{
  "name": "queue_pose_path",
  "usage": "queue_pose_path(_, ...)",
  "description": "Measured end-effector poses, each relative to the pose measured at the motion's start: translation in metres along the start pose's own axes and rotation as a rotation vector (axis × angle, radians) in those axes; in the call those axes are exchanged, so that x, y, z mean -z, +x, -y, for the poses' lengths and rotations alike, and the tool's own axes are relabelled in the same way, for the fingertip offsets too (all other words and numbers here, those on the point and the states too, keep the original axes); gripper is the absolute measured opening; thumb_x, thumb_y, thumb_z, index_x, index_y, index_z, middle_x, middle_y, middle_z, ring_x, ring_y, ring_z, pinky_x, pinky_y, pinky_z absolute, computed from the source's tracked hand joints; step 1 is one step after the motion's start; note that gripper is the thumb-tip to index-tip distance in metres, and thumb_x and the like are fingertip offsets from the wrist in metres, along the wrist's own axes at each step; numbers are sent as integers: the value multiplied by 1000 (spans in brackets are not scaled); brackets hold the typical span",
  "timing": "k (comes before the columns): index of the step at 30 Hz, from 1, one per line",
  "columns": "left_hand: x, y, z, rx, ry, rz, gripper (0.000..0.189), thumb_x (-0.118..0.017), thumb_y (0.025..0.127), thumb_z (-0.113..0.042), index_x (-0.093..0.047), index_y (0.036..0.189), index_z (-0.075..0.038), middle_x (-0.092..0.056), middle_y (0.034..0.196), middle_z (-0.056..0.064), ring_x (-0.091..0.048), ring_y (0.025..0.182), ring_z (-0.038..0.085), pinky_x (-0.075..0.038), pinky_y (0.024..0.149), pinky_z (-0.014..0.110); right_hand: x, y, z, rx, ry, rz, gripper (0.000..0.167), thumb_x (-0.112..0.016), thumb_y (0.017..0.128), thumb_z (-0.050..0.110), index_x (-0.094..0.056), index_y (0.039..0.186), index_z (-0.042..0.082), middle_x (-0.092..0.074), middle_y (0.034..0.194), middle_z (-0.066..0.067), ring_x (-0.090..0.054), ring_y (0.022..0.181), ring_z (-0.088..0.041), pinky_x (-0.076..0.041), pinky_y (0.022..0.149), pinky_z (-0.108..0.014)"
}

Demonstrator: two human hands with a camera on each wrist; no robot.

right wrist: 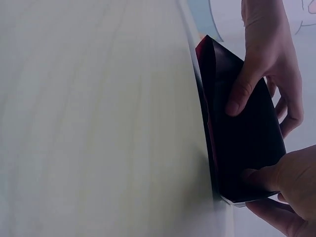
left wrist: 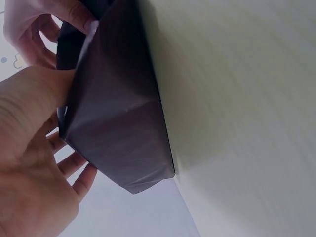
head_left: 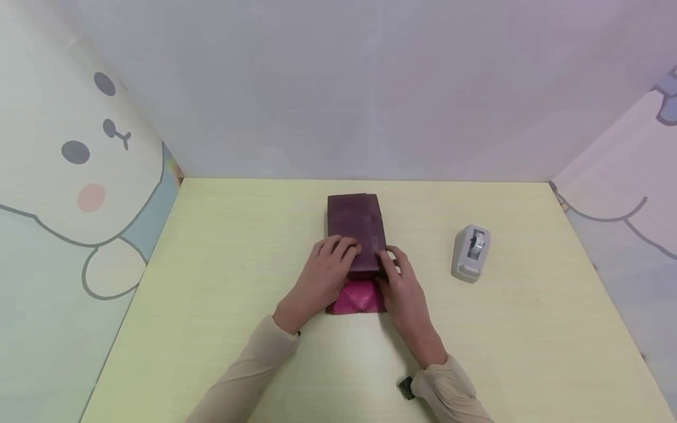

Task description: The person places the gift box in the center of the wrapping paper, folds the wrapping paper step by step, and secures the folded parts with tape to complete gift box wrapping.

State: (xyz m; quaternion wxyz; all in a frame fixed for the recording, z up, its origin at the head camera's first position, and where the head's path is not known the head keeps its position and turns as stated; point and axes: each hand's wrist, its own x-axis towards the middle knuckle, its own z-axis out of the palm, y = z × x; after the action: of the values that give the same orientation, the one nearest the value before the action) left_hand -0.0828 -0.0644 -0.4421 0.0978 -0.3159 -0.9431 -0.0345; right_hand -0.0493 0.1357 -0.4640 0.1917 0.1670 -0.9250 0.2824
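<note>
A box wrapped in dark purple paper [head_left: 353, 217] lies lengthwise on the table, and a creased pink flap [head_left: 361, 298] sticks out at its near end. My left hand [head_left: 324, 273] grips the near left part, its fingers over the top. The right hand [head_left: 407, 296] holds the near right corner, fingers at the top edge and side. In the right wrist view both thumbs press the dark end face of the box [right wrist: 247, 140]. Folded paper with a pointed edge [left wrist: 118, 143] shows in the left wrist view. The underside of the box is hidden.
A grey tape dispenser [head_left: 472, 252] with a roll of tape stands on the pale table [head_left: 238, 235], right of the box. Walls with cartoon figures close off the left and right sides, and a plain wall [head_left: 338, 106] rises behind.
</note>
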Motion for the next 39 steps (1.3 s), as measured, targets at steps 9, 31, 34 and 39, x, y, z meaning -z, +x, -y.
queue_pose_path(9,-4,-2,0,10,-9,23,61,-80,88,-11,-54,143,-11,-51,147,9,-47,136,31,-46,111,48,-2,-1,3,-41,-5,29,53,-80,87,-6,-60,135,6,-52,143,-17,-73,106,-35,-64,77,-42)
queue_pose_path(31,-8,-2,-6,40,33,16,70,-85,81,-11,-51,143,-12,-49,149,11,-45,139,33,-43,115,48,-13,4,14,-242,-33,75,56,-83,85,-2,-52,130,2,-47,129,-20,-73,86,-34,-63,67,-42)
queue_pose_path(34,-4,-3,-6,44,18,21,68,-83,84,-11,-51,144,-13,-49,149,10,-45,139,33,-44,113,48,-13,4,14,-252,-39,73,54,-83,85,-2,-52,130,2,-48,127,-21,-72,82,-34,-63,66,-43)
queue_pose_path(39,10,-9,-7,148,-107,46,74,-87,85,-22,-53,151,-22,-45,149,10,-42,138,34,-45,105,54,-13,4,13,-254,-30,78,55,-82,84,-4,-51,130,2,-48,126,-21,-72,81,-36,-62,65,-44)
